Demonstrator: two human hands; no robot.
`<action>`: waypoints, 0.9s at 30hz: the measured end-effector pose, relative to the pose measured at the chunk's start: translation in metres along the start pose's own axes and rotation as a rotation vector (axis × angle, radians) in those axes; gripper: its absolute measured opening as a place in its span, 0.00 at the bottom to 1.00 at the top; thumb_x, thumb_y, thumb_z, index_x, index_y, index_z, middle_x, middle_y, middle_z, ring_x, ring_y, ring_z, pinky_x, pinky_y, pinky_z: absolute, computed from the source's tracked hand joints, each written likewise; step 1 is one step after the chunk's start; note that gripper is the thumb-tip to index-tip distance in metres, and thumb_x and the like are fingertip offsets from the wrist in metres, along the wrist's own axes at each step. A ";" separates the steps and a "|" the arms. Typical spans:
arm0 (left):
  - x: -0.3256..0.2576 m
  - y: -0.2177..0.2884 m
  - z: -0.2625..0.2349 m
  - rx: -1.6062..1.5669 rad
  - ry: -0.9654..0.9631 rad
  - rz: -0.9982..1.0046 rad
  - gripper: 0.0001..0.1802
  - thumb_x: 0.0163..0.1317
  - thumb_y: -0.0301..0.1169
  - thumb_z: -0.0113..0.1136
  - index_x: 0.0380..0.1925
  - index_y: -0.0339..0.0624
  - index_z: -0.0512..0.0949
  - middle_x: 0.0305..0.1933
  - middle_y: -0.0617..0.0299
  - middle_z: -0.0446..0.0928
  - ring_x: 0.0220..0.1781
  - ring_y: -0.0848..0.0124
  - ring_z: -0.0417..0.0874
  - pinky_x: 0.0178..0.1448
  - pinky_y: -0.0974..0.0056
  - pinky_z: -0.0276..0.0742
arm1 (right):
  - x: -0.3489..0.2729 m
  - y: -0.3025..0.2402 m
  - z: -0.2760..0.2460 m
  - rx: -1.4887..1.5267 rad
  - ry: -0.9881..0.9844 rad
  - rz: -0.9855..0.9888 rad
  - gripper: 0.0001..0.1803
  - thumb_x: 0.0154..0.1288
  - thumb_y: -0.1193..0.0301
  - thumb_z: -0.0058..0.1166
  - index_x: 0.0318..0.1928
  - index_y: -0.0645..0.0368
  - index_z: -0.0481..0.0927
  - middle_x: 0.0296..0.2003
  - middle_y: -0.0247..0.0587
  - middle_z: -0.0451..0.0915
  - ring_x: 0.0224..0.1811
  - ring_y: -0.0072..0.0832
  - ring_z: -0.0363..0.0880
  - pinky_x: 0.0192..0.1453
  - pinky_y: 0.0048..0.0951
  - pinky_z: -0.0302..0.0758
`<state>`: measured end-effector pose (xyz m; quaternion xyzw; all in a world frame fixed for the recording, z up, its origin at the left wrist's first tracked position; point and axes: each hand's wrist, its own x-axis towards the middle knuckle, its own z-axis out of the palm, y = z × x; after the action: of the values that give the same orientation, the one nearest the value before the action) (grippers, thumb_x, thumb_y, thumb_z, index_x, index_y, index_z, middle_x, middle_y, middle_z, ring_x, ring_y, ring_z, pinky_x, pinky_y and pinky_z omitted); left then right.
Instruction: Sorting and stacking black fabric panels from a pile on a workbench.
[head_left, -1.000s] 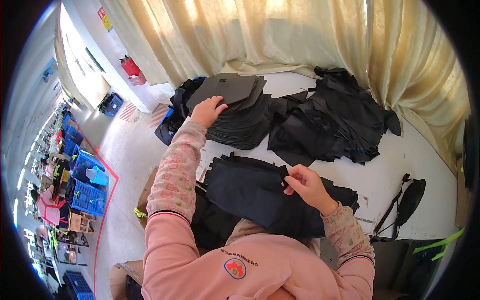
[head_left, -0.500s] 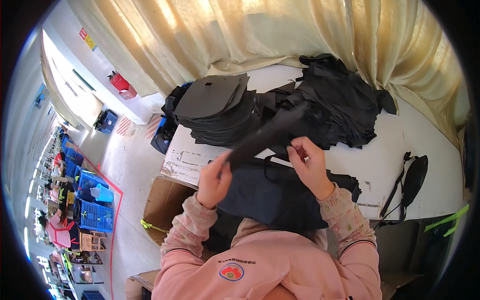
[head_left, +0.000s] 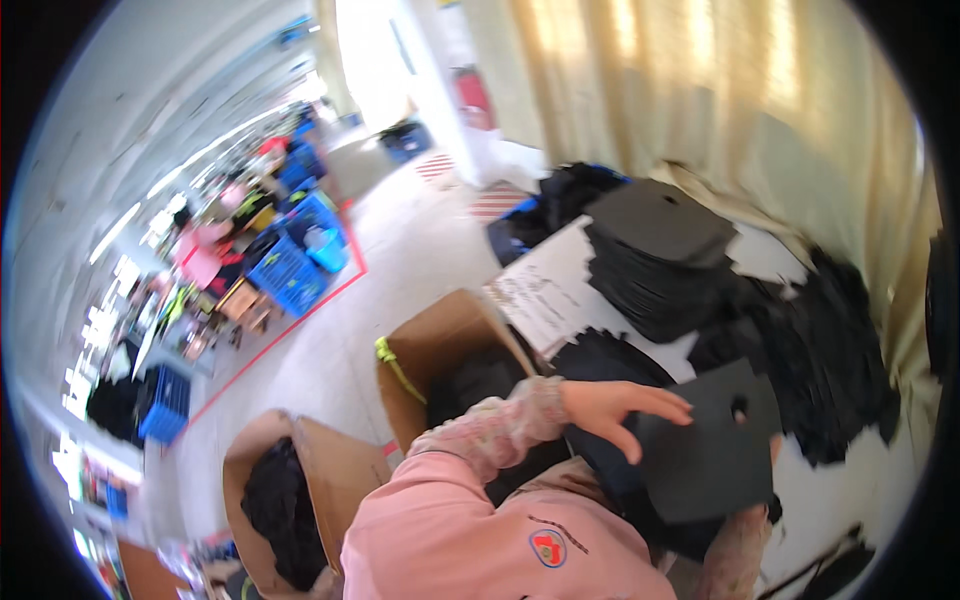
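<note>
At four o'clock in my view, a dark grey panel [head_left: 695, 460] with a small hole hides part of the black fabric [head_left: 610, 352] beyond it. My left hand [head_left: 608, 408] overlaps the panel's nine o'clock edge, fingers spread, thumb apart; whether they touch it, I cannot tell. My right hand [head_left: 776, 448] is mostly behind the panel, a sliver showing at its three o'clock edge, so I cannot tell its fingers' grip. At three o'clock, the black cloth pile [head_left: 825, 355] blurs together.

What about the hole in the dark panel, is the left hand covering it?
No, the hole in the panel is visible right of the left hand.
</note>
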<state>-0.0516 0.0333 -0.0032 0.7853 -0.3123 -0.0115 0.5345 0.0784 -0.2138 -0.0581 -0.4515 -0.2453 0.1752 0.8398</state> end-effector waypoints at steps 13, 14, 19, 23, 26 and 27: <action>0.048 -0.003 0.034 0.543 0.515 0.170 0.14 0.55 0.28 0.66 0.42 0.42 0.80 0.42 0.60 0.76 0.45 0.60 0.77 0.48 0.59 0.74 | 0.003 -0.039 0.015 -0.284 -0.310 0.252 0.14 0.67 0.73 0.53 0.51 0.66 0.76 0.45 0.33 0.77 0.46 0.21 0.74 0.50 0.23 0.70; 0.050 -0.001 0.033 0.541 0.515 0.168 0.14 0.55 0.28 0.66 0.42 0.42 0.80 0.42 0.60 0.76 0.45 0.60 0.77 0.48 0.59 0.74 | 0.001 -0.046 0.018 -0.053 -0.288 0.422 0.17 0.67 0.71 0.53 0.53 0.67 0.75 0.47 0.33 0.77 0.48 0.20 0.73 0.52 0.24 0.70; 0.062 0.004 0.036 0.810 0.459 0.243 0.10 0.52 0.30 0.66 0.35 0.46 0.79 0.37 0.61 0.76 0.38 0.62 0.76 0.45 0.59 0.69 | -0.007 -0.076 0.020 -0.011 -0.435 0.508 0.23 0.64 0.70 0.55 0.57 0.69 0.73 0.50 0.34 0.76 0.53 0.23 0.73 0.58 0.25 0.69; 0.063 0.017 0.025 0.510 0.502 0.211 0.08 0.52 0.26 0.65 0.33 0.43 0.79 0.33 0.60 0.77 0.37 0.61 0.78 0.42 0.61 0.73 | -0.005 -0.085 0.011 -0.526 -0.382 0.467 0.22 0.59 0.78 0.54 0.56 0.68 0.74 0.50 0.35 0.77 0.53 0.23 0.74 0.60 0.26 0.69; 0.051 0.038 0.001 0.252 0.742 -0.018 0.05 0.52 0.27 0.65 0.28 0.40 0.79 0.28 0.58 0.76 0.28 0.70 0.80 0.32 0.66 0.74 | 0.005 -0.075 -0.001 -0.563 -0.345 0.323 0.21 0.55 0.84 0.51 0.52 0.67 0.75 0.46 0.34 0.78 0.53 0.23 0.75 0.59 0.26 0.70; 0.041 0.037 -0.010 -0.115 0.820 -0.160 0.05 0.53 0.25 0.64 0.29 0.38 0.79 0.28 0.59 0.75 0.28 0.71 0.80 0.34 0.68 0.75 | 0.007 -0.073 -0.008 -0.538 -0.341 0.383 0.20 0.55 0.85 0.51 0.51 0.67 0.76 0.47 0.35 0.78 0.52 0.24 0.75 0.60 0.25 0.69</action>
<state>-0.0329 0.0128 0.0454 0.7155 -0.0105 0.2433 0.6548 0.0945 -0.2545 0.0016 -0.6582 -0.3301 0.3310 0.5901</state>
